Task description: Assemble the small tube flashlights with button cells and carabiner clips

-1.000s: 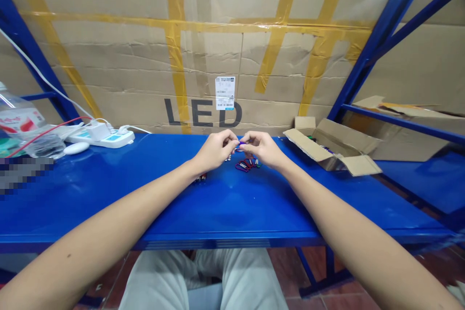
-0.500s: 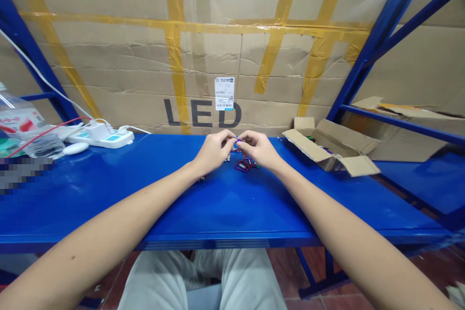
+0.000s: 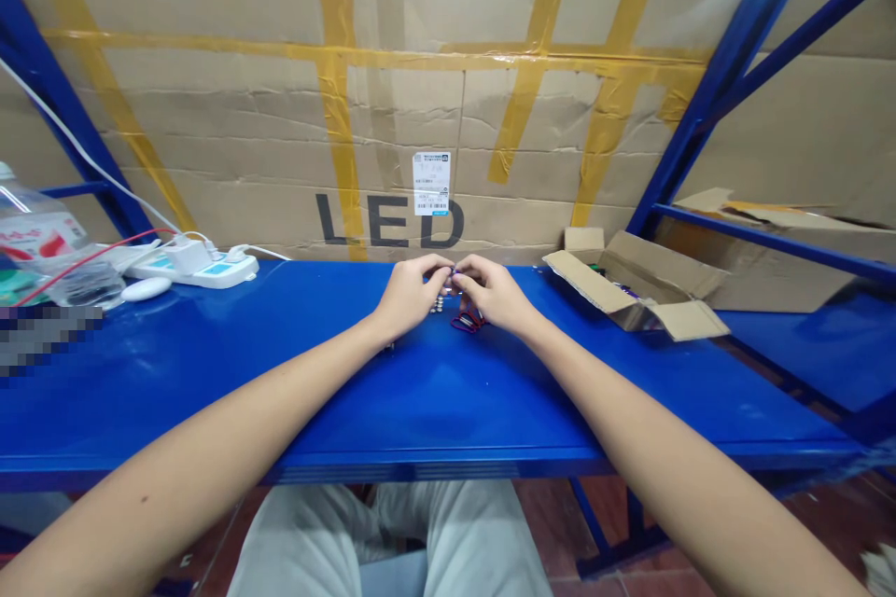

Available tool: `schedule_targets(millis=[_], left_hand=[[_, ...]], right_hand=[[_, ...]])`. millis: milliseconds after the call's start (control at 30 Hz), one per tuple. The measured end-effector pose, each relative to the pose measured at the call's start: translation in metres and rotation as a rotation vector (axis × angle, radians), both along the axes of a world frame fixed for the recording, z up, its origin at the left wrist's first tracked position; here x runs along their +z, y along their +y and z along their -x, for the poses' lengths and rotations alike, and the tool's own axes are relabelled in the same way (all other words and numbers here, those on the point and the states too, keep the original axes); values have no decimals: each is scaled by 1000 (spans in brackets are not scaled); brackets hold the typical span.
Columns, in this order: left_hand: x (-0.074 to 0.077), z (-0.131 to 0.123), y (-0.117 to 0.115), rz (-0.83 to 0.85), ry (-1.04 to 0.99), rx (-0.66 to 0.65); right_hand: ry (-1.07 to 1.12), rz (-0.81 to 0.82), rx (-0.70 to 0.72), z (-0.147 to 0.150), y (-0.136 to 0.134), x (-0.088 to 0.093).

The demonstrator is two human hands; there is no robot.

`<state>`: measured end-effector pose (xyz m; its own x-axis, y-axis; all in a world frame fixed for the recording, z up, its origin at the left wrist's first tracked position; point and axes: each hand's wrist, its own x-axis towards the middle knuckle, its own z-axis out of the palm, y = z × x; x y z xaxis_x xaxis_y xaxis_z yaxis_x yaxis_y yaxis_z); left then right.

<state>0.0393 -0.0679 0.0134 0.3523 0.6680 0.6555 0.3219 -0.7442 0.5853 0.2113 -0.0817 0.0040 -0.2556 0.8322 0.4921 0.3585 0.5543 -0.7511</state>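
My left hand (image 3: pixel 414 289) and my right hand (image 3: pixel 491 287) meet over the far middle of the blue table, fingertips pinched together. Between them is a purple carabiner (image 3: pixel 454 272), mostly hidden by the fingers. Several red and purple carabiners (image 3: pixel 468 322) lie on the table just under my right hand, which covers part of them. Beside the fingers of my left hand are small silvery metal pieces (image 3: pixel 438 305). A few more of these sit by my left wrist, partly behind it.
An open cardboard box (image 3: pixel 630 284) with small coloured items stands at the right of the blue table (image 3: pixel 434 401). On the left are a white power strip (image 3: pixel 224 270), cables and a plastic bottle (image 3: pixel 49 242). A large cardboard sheet (image 3: pixel 266 140) rises behind the table.
Both hands have drawn slightly closer together and still pinch the purple piece. My right hand now covers more of the carabiners on the table. The view has tilted slightly.
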Motion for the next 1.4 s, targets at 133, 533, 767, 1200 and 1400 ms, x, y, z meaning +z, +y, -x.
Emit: schedule_targets(millis=[133, 533, 767, 1200, 1400], left_hand=[[5, 2, 5, 252, -110, -89], [12, 2, 1, 450, -193, -255], [21, 9, -3, 189, -28, -238], [18, 10, -1, -6, 124, -198], [18, 10, -3, -39, 157, -211]], right_hand=[[-92, -188, -97, -3, 5, -1], [-242, -581, -101, -8, -5, 5], [4, -124, -6, -7, -13, 17], [165, 287, 212, -10, -13, 17], [151, 344, 237, -10, -11, 15]])
